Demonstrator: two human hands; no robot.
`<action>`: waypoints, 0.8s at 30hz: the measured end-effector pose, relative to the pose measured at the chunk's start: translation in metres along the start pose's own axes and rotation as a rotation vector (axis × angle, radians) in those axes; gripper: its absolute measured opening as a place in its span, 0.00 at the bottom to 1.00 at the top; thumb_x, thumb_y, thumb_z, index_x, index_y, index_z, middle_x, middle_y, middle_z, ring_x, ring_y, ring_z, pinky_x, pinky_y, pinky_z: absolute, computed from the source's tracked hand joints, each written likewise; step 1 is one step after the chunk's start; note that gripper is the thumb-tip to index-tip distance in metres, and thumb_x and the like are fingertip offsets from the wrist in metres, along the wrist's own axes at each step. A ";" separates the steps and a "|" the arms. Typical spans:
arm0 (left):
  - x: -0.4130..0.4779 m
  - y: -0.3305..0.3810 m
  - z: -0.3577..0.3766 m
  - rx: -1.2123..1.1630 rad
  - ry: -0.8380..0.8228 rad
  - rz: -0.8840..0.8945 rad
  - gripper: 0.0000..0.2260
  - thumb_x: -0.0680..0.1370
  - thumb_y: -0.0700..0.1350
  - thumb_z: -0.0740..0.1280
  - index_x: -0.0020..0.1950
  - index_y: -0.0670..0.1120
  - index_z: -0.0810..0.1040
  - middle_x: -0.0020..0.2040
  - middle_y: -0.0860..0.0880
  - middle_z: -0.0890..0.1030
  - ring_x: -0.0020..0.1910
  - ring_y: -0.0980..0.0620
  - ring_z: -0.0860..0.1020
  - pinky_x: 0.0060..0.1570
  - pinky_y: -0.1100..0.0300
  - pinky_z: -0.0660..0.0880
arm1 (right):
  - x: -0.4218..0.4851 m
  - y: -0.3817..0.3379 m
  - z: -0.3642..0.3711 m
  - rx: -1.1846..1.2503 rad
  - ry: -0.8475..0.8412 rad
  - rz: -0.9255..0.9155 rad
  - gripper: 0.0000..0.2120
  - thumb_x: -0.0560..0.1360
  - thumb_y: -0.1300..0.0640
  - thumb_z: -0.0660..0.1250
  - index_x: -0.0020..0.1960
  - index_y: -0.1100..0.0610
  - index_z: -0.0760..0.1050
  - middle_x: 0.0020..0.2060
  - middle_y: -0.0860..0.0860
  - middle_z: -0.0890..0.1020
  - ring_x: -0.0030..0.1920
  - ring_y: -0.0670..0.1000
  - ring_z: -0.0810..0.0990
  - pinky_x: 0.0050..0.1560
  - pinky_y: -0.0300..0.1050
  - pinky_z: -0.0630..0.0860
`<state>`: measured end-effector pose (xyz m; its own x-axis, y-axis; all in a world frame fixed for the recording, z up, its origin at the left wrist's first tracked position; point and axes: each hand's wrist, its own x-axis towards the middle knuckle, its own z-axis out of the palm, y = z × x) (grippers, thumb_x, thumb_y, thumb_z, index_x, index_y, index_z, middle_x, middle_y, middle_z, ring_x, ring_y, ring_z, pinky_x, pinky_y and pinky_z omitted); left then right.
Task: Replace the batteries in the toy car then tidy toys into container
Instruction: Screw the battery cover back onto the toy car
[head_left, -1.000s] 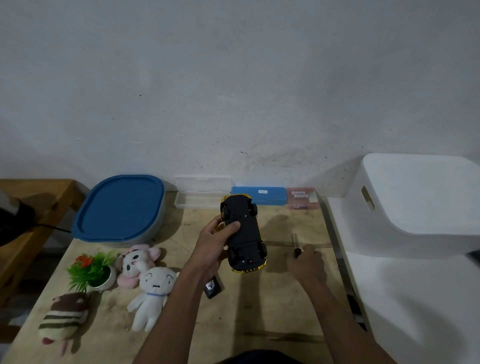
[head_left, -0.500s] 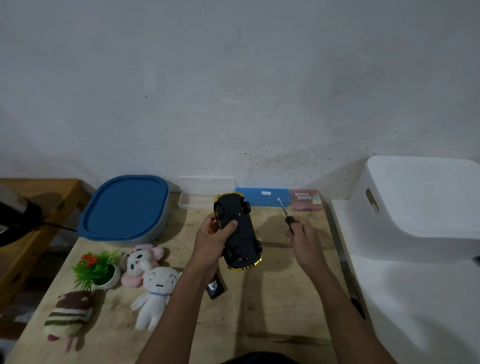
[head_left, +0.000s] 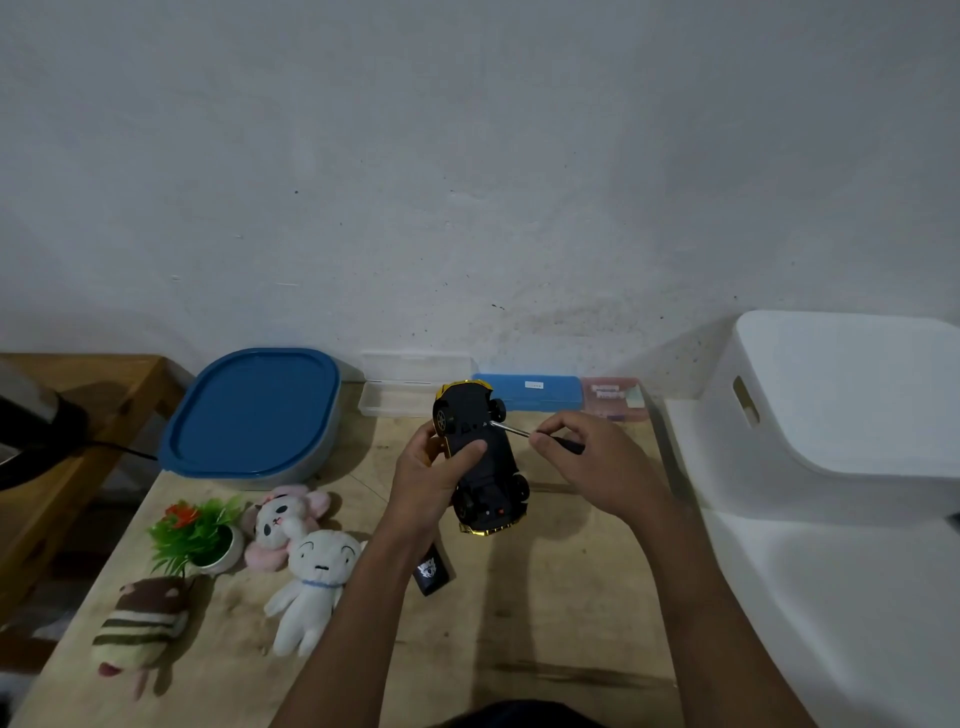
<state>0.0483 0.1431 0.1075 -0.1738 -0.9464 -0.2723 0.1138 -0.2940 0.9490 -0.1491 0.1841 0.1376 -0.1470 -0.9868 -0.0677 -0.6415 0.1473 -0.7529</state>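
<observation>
Head view: the toy car (head_left: 480, 460) is held above the wooden table (head_left: 545, 623), upside down, with its black underside facing the camera and its gold trim showing at both ends. The left hand (head_left: 428, 475) grips the car from its left side, thumb curled across the chassis. The right hand (head_left: 597, 465), just right of the car, pinches a small screwdriver (head_left: 511, 429) whose metal tip meets the underside near the far wheels. A black key fob (head_left: 432, 569) lies on the table below the left wrist. A blue-lidded container (head_left: 252, 415) sits at the far left, and a white plush (head_left: 311, 587) lies nearer.
</observation>
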 end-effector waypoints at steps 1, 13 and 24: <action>0.000 -0.001 0.000 0.001 -0.002 -0.005 0.17 0.74 0.40 0.74 0.60 0.51 0.78 0.59 0.45 0.82 0.56 0.41 0.82 0.50 0.42 0.82 | 0.000 0.001 0.000 -0.009 0.002 0.004 0.06 0.75 0.39 0.64 0.45 0.39 0.76 0.44 0.38 0.82 0.48 0.40 0.79 0.52 0.53 0.78; -0.002 -0.005 -0.002 0.021 -0.048 -0.035 0.24 0.71 0.36 0.77 0.61 0.54 0.75 0.59 0.42 0.82 0.56 0.41 0.82 0.56 0.40 0.80 | -0.003 0.001 0.002 0.048 0.015 0.042 0.05 0.75 0.40 0.66 0.45 0.40 0.77 0.45 0.40 0.83 0.47 0.41 0.80 0.52 0.51 0.78; -0.005 -0.004 0.000 0.033 -0.054 -0.016 0.22 0.73 0.33 0.74 0.60 0.54 0.74 0.54 0.43 0.84 0.51 0.44 0.84 0.45 0.56 0.82 | -0.001 -0.001 0.003 -0.011 -0.004 0.039 0.07 0.73 0.38 0.65 0.45 0.40 0.77 0.43 0.40 0.83 0.47 0.42 0.81 0.51 0.53 0.79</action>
<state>0.0487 0.1489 0.1049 -0.2277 -0.9326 -0.2799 0.0781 -0.3040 0.9495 -0.1464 0.1848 0.1367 -0.1690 -0.9805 -0.1000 -0.6434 0.1866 -0.7424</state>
